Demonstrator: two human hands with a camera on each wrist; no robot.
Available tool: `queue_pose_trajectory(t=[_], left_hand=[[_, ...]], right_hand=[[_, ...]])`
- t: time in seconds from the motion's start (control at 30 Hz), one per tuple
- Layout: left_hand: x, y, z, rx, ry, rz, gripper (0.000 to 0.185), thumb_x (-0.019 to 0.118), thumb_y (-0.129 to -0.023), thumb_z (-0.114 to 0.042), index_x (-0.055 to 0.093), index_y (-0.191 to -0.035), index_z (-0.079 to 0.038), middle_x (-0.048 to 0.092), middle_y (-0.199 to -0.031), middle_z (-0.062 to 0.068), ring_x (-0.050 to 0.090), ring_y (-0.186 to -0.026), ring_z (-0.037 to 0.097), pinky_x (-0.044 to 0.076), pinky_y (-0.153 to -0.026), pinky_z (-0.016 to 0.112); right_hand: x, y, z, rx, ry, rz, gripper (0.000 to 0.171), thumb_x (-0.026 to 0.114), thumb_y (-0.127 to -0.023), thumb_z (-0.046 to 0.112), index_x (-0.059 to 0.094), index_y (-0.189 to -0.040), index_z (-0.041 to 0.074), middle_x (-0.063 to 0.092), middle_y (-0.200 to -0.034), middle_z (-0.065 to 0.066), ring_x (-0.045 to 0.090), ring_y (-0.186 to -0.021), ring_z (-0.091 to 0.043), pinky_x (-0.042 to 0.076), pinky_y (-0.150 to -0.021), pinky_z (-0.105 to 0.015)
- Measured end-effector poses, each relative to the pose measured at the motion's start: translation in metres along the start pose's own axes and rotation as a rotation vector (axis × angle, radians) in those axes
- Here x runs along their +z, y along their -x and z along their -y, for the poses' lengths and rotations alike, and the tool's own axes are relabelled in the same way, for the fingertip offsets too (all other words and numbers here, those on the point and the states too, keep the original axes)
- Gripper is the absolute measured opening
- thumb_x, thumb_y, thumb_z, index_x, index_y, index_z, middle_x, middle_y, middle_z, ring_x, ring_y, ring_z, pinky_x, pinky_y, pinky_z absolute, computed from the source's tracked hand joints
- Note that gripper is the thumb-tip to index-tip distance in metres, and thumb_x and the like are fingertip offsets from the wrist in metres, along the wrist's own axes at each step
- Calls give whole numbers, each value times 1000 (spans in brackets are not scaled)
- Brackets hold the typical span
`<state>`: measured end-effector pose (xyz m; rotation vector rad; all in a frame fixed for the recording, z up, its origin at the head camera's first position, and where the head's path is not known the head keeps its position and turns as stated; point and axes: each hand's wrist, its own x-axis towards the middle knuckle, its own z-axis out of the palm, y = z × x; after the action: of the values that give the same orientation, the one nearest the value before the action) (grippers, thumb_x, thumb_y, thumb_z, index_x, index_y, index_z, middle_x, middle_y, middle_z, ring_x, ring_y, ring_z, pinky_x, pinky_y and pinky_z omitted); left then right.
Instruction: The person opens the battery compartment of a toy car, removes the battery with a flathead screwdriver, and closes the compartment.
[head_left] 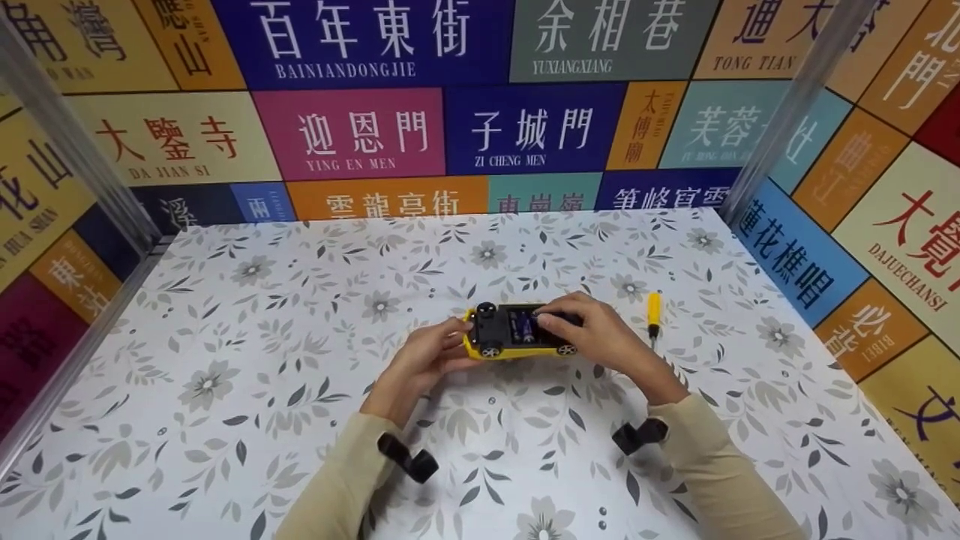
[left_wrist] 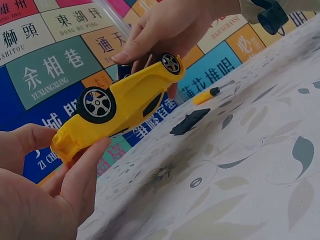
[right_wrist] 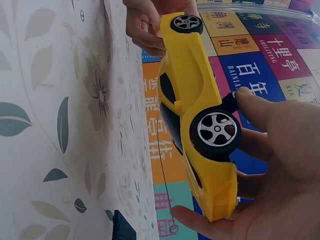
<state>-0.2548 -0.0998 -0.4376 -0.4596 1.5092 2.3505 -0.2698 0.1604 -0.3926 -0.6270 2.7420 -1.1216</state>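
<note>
Over the table (head_left: 465,427), the toy car (left_wrist: 131,97) is belly up. The left hand (head_left: 431,349) pinches one end with bent fingers; if they slip, it could drop. The right hand (head_left: 596,330) holds the other end, fingers half bent, thumb at the batteries (head_left: 523,326) inside the car; tipping could spill them.

The toy car (left_wrist: 134,97) is of smooth, glossy yellow plastic. Its wheels (right_wrist: 217,129) look like matt black rubber with shiny silver middles. The underside (head_left: 492,324) is dull black plastic. The batteries (head_left: 523,327) are perhaps slick, but they show too small for certainty. The screwdriver has a plastic handle (head_left: 655,307) and a metal shaft (head_left: 652,343); the sleeves (head_left: 337,469) are matt cloth.
</note>
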Motion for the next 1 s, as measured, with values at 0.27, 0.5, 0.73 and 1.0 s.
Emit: queue_pose_trajectory(t=[0.27,0.5,0.73,1.0], left_hand=[[-2,-1,2,10,-6,-6,45,63,-86,-5,59,-129,10,70,-114,28,75,-82,26,64,-71,35],[-3,-2,3,16,-19,-1,46,63,-85,-5,58,-128,11,71,-111,29,75,-76,26,64,-70,37],[-4,-1,3,9,-21,-3,44,65,-86,-5,59,-127,11,68,-117,31,75,-77,25,64,-73,37],[-4,-1,0,7,-13,-1,43,63,-86,-4,59,-127,11,74,-96,20,74,-76,24,64,-71,34]], right_hand=[[3,-3,-4,5,-84,49,36,51,-105,30,70,-122,5,61,-133,-19,55,-122,-36,46,-106,-54],[6,-6,-10,-3,-106,55,38,48,-106,31,72,-117,3,62,-130,-22,55,-121,-36,45,-105,-54],[9,-8,-13,-7,-126,58,36,48,-106,31,70,-100,3,63,-122,-18,55,-107,-27,45,-91,-39],[8,-6,-15,-38,-138,103,32,71,-94,28,72,-121,11,59,-137,-17,53,-128,-36,47,-105,-54]])
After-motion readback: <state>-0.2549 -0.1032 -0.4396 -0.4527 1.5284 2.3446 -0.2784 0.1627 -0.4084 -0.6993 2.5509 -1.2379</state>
